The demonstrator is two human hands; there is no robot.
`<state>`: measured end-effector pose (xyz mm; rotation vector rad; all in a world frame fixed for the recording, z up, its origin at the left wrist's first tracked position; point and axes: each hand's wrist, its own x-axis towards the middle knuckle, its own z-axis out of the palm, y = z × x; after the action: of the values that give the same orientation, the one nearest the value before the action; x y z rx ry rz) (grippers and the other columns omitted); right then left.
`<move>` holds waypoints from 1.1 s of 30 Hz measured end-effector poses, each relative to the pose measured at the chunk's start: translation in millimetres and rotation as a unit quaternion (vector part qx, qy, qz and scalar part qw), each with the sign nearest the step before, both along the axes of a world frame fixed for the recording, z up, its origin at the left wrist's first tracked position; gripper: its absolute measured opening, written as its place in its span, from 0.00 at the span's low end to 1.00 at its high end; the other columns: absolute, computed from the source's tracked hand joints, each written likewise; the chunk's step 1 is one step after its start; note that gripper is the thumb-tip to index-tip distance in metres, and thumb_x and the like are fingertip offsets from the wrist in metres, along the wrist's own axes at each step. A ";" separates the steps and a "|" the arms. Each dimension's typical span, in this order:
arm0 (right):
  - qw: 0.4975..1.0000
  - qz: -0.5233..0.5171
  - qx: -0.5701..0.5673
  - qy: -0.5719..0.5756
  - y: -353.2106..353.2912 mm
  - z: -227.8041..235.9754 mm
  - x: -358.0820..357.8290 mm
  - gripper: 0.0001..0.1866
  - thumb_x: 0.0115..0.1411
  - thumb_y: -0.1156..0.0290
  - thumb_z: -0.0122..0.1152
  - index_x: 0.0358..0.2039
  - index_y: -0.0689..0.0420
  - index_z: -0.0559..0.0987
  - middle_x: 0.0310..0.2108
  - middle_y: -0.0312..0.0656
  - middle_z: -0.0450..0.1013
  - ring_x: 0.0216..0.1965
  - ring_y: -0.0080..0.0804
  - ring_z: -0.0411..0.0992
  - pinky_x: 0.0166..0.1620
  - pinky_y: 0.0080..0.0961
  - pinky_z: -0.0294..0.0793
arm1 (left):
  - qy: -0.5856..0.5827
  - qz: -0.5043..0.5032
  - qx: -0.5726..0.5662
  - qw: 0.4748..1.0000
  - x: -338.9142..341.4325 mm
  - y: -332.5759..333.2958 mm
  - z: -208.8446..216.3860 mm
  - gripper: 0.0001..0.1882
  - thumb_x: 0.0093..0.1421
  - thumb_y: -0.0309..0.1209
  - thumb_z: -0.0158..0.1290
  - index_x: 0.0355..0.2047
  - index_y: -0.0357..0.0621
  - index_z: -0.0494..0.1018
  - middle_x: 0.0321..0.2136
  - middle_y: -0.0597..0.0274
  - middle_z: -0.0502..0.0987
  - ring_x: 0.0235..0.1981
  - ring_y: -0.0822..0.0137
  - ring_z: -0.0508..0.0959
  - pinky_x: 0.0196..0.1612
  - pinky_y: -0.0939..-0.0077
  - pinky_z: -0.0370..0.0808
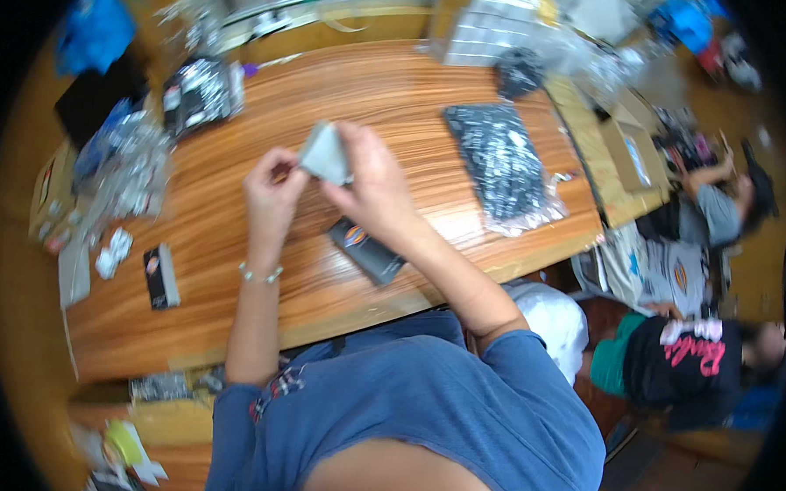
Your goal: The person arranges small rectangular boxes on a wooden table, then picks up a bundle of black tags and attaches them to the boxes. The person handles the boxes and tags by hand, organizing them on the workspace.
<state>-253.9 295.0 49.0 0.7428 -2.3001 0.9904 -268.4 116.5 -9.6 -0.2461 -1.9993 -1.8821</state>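
Observation:
My right hand (374, 179) grips a small grey box (325, 155) between thumb and fingers, held up above the wooden table. At the box's left edge my left hand (274, 188) is closed, with its fingertips pinched against the edge; blur hides the exact grip. Beneath my right forearm lies a flat black box (366, 251) with an orange and blue emblem. Another small black box (160, 277) with grey sides rests on the table to the left of my left forearm.
Dark items in a clear plastic bag (502, 167) lie to the right on the table (400, 88). Wrapped dark packs (202, 97) and crumpled plastic (129, 168) crowd the left. White boxes (490, 35) are stacked at the far edge. Two people (686, 359) are at the right.

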 end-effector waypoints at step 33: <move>0.558 0.221 -0.604 -0.525 28.1 9.2 7.7 0.16 0.59 0.60 0.49 0.44 0.53 0.68 0.40 0.40 0.71 0.43 0.32 0.70 0.45 0.32 0.66 | -0.125 -0.173 0.364 0.907 35.7 23.0 43.3 0.03 0.59 0.28 0.44 0.28 0.45 0.63 0.26 0.66 0.65 0.24 0.76 0.63 0.29 0.82 0.63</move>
<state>-246.2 323.1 58.2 -0.0350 -1.2071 3.3646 -232.7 139.6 33.7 -0.1543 -1.2870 -2.8599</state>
